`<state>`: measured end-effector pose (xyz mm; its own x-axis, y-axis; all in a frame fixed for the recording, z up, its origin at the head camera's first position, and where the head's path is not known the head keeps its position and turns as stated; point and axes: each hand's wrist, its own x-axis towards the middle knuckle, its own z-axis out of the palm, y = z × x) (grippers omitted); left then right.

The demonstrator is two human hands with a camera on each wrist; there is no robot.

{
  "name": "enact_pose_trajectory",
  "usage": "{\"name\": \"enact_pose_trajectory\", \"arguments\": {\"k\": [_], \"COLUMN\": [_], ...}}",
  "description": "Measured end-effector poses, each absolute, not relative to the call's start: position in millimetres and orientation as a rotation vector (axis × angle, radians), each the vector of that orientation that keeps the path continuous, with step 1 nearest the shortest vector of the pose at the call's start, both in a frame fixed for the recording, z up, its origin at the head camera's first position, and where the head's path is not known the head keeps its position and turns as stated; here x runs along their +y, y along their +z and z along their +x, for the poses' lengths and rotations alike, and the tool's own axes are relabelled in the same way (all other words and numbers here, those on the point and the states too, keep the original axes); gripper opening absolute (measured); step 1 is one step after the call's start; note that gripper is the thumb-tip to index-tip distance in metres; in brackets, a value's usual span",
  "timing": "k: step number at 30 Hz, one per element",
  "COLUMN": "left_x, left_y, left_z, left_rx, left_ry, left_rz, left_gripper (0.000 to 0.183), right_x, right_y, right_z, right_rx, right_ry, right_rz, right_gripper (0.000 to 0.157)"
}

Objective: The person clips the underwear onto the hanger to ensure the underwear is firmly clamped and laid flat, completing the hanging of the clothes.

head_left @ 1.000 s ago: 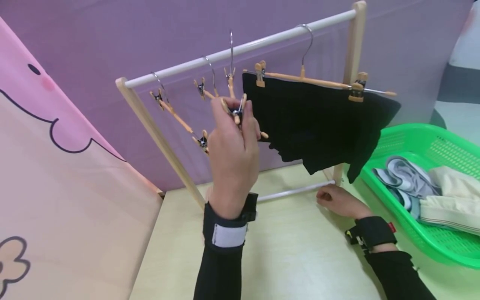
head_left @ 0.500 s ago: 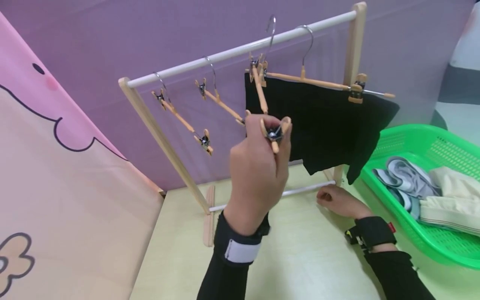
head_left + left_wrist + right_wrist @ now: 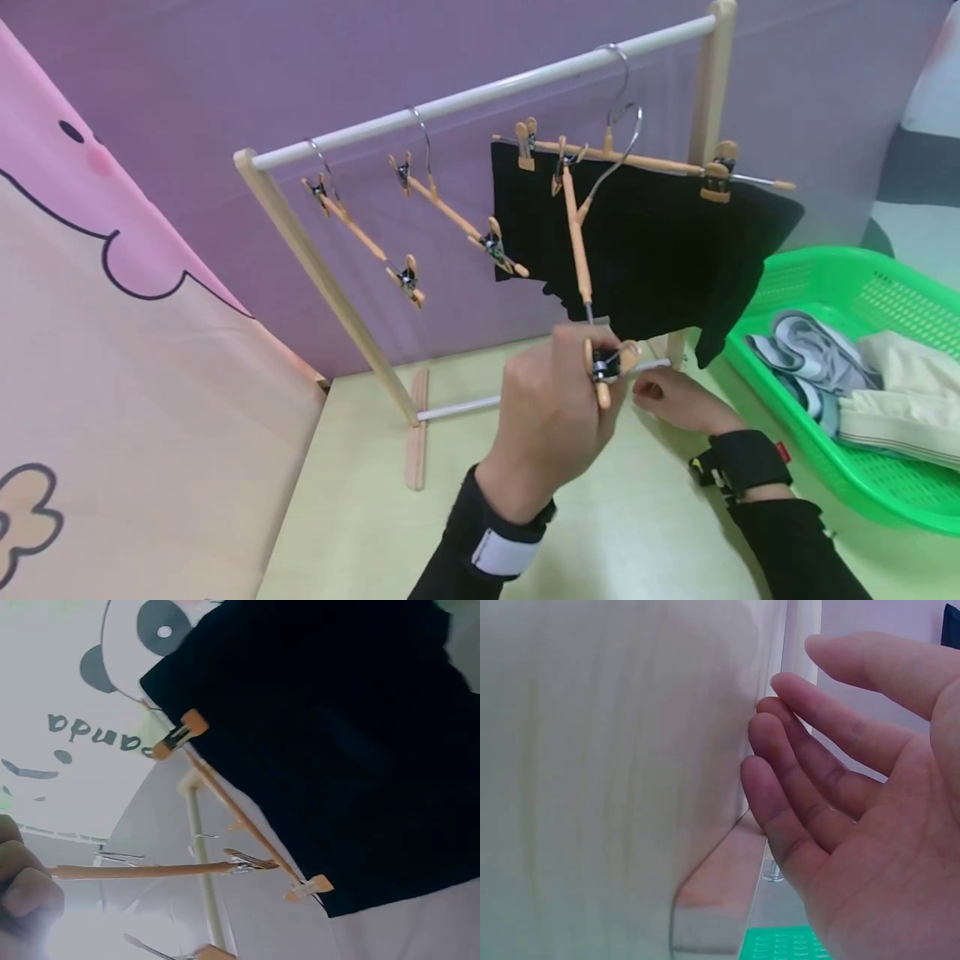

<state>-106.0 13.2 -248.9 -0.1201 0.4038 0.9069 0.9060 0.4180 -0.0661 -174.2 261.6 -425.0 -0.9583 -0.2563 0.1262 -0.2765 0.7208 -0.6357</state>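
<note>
My left hand (image 3: 555, 412) grips a clip hanger (image 3: 576, 225) by its near end, at one of its clips. The hanger is off the rail, and its metal hook leans to the right in front of a black garment (image 3: 637, 250). That garment hangs from the rail on another clip hanger (image 3: 652, 164), pinned by two clips; its kind is unclear. In the left wrist view the held hanger (image 3: 142, 871) points from the fingers towards the garment's waist edge. My right hand (image 3: 682, 402) rests on the table by the rack's foot, fingers loosely bent around nothing (image 3: 870, 795).
A white rail (image 3: 480, 96) on wooden posts bears two bare clip hangers at its left, a nearer one (image 3: 450, 215) and an outer one (image 3: 360, 233). At the right a green basket (image 3: 825, 467) holds grey cloth (image 3: 817, 354) and cream cloth (image 3: 903, 408).
My left hand has moved right and down, taking the hanger off the rail and in front of the black garment. My right hand has stayed in place.
</note>
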Motion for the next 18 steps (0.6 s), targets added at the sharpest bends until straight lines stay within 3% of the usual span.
{"name": "enact_pose_trajectory", "arguments": {"k": [9,18], "left_x": [15.9,32.9], "left_y": [-246.4,-219.1], "left_z": [-119.5,-146.2], "left_rx": [-1.647,-1.687], "left_ry": [-0.762,-0.976], "left_rz": [-1.076,-0.929], "left_gripper": [0.014,0.018], "right_x": [265.7,266.5], "right_y": [-427.6,-431.4], "right_z": [-172.3,-171.2], "right_rx": [-2.903,-2.893], "right_ry": [1.036,1.081], "right_rz": [0.419,0.436], "right_gripper": [0.007,0.008]}}
